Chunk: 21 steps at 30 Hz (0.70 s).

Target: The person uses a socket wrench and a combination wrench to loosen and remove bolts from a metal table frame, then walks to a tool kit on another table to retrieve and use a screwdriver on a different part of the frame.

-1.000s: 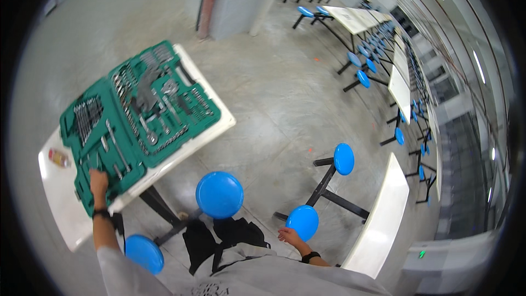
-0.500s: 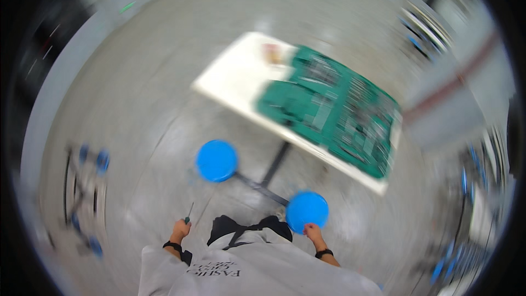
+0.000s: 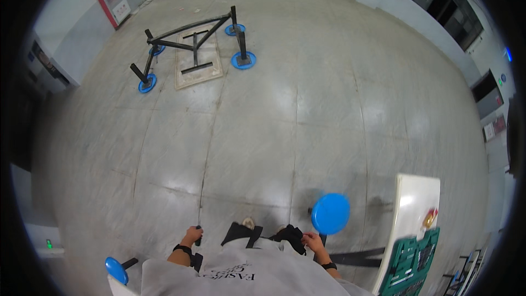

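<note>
My left hand is closed around the dark handle of a screwdriver; its thin shaft points away from me over the floor. My right hand hangs beside my right thigh, close to the blue round stool seat. Its fingers are curled with the tips together, and what they may hold is too small to make out. Off to the right, a green tool case lies open on a white table, cut by the lower edge. Next to it sits a small red and yellow item.
An overturned table with black legs and blue seats lies on the grey tiled floor, far left. Another blue seat is at the lower left. A red-framed cabinet stands by the far left wall.
My view has turned left, so the white table and tool case have shifted to the lower right and the overturned table has come into sight. The screwdriver stays in my left hand.
</note>
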Tool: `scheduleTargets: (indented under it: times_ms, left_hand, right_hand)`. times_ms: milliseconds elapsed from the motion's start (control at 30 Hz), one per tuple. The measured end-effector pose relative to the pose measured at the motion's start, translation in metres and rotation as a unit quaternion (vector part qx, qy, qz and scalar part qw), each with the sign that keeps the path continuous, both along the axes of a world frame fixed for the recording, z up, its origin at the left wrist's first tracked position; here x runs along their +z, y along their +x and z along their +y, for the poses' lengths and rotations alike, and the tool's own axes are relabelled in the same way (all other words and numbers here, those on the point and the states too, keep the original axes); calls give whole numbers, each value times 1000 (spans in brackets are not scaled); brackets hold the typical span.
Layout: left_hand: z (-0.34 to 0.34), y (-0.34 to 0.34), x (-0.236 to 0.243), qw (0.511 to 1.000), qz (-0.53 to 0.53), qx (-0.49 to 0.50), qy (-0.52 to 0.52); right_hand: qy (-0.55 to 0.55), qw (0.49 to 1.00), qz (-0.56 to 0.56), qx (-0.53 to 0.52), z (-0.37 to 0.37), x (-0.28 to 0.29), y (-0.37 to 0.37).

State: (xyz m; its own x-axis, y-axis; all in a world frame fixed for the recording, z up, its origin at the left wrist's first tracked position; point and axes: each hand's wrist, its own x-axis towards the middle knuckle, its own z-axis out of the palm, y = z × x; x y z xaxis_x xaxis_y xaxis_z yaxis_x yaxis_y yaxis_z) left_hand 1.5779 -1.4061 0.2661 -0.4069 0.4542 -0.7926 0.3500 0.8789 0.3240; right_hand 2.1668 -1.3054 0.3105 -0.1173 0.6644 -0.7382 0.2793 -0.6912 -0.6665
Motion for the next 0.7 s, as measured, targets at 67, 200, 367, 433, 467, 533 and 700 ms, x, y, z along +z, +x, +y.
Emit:
scheduleTargets:
  times_ms: [67, 200, 367, 433, 467, 533, 700]
  left_hand:
    - [79, 9, -6, 992, -19, -120, 29]
    - [271, 53, -2, 953, -3, -244, 177]
    - [520, 108, 78, 921, -329, 11, 209]
    - [602, 121, 127, 884, -404, 52, 228]
    - [644, 121, 151, 860, -440, 76, 246]
    - [716, 117, 186, 814, -500, 115, 274]
    - [866, 66, 182, 841, -438, 104, 299]
  right_hand:
    - [72, 997, 16, 14, 90, 30, -29]
    - [164, 977, -24, 134, 260, 70, -72]
    - [195, 936, -14, 292, 482, 105, -148]
    - [237, 915, 49, 324, 556, 128, -192]
    - [245, 903, 51, 350, 597, 140, -218]
    - [244, 884, 74, 391, 672, 163, -268]
    - [110, 871, 93, 470, 855, 170, -356]
